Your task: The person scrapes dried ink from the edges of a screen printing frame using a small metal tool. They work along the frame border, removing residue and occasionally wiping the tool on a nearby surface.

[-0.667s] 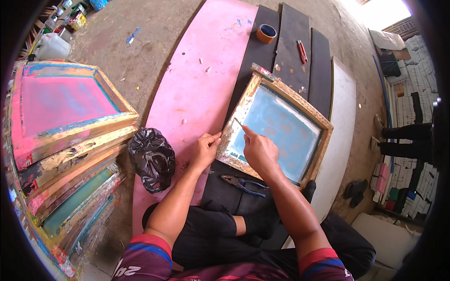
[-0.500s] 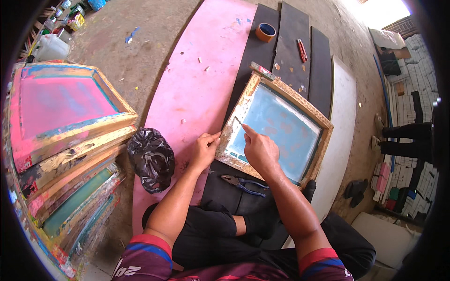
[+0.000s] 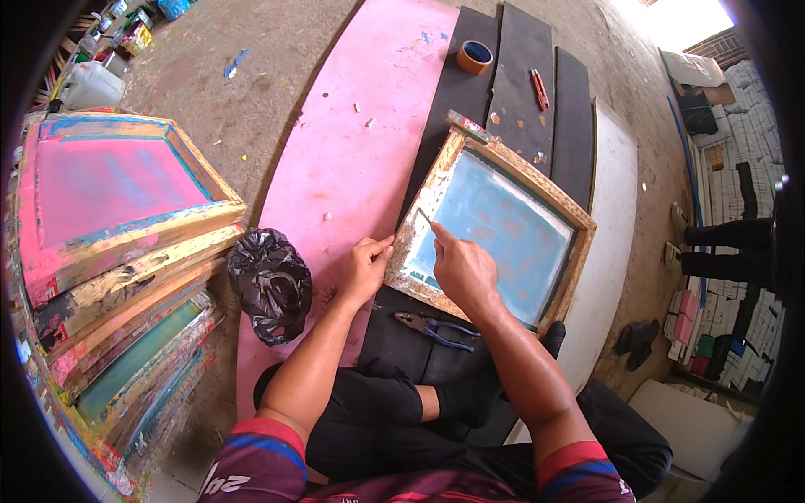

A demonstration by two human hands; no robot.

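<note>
Not much is being changed since the earlier frames: the wooden-framed printing screen with the pale blue mesh [image 3: 496, 228] is lying in the same spot, and both hands are being kept on its near-left corner. The left hand [image 3: 366, 268] is being curled round the frame's outer edge, gripping it. The right hand [image 3: 461, 267] is being pinched shut on a thin pointed tool [image 3: 425, 218], whose tip is being pressed against the mesh just inside the left rail.

The screen is being rested tilted across black boards [image 3: 520, 75], beside a long pink board [image 3: 352, 142] lying on the concrete floor. Open room is being left on the pink board to the left; the frame's far edge is being crowded by a white panel [image 3: 616, 226]. Blue-handled pliers [image 3: 432, 327] are lying just below the frame, near the person's knees.

A crumpled black plastic bag [image 3: 270, 283] is sitting at the left, next to a stack of paint-stained wooden screens [image 3: 117, 235]. A brown tape roll [image 3: 475, 56] and a red cutter [image 3: 539, 88] are lying further up.
</note>
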